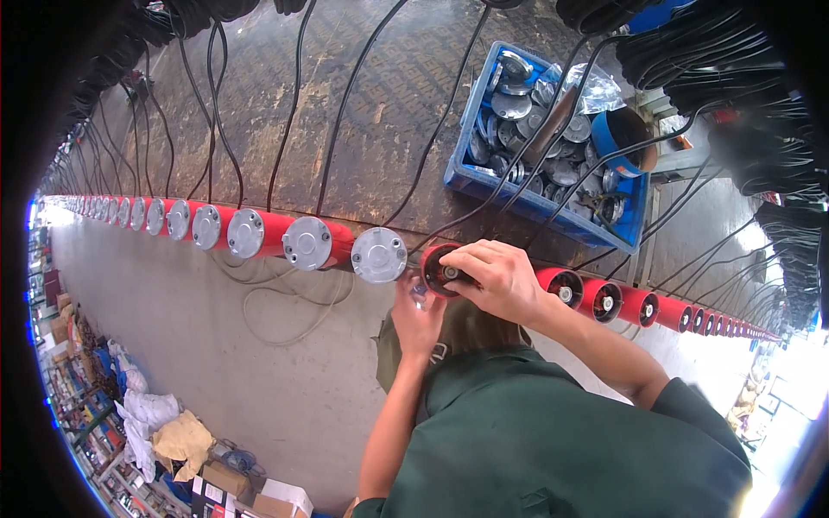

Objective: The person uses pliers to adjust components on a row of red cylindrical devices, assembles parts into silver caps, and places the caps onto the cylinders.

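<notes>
A long row of red cylindrical motor housings runs along the bench edge. The open red housing (430, 269) before me shows a dark inside with a pale round part at its centre. My right hand (496, 276) bends its fingers over the right side of this open end; what the fingertips hold, if anything, is hidden. Below the rim, my left hand (416, 318) is closed around something small and shiny that I cannot make out. Just left of it stands a housing shut off by a round silver end cap (379, 255) with small holes.
Beyond the hands, a blue crate (540, 200) holds many silver caps, a plastic bag and a blue tape roll (615, 142). Black cables cross the worn bench (259, 112). More open housings (566, 289) continue rightward, capped ones (246, 233) leftward. Boxes (281, 501) lie lower left.
</notes>
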Motion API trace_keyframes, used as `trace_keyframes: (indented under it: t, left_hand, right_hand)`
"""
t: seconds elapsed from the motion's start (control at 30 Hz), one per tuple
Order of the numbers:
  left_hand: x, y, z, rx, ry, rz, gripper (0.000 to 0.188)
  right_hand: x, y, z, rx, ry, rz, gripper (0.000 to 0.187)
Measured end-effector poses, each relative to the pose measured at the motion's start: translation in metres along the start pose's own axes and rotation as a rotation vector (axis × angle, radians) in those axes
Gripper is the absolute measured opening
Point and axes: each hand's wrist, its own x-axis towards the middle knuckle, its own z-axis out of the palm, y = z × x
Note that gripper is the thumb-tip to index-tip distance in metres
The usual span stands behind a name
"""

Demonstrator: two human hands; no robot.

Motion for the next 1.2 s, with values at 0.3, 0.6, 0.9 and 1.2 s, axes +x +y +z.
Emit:
trace_keyframes:
  t: [0.3, 0.6, 0.9, 1.2]
  left_hand:
    - [-0.02, 0.058, -0.053, -0.564, -0.066, -0.506, 0.032]
    - [-0.026, 0.108, -0.079, -0.869, -0.033, -0.416, 0.029]
    - [-0.027, 0.101, -0.07, -0.905, -0.008, -0.482, 0.024]
    - [-0.035, 0.096, -0.068, -0.933, -0.02, -0.511, 0.021]
  right_hand:
    - [0.004, 0.004, -0.003, 0.002, -0.029, -0.034, 0.042]
    - [0.008, 0.002, -0.008, 0.004, -0.091, -0.041, 0.04]
    - [0.025, 0.006, -0.013, 0.009, -0.262, -0.205, 0.032]
    - [-0.014, 0.009, -0.071, 0.249, -0.029, 0.293, 0.006]
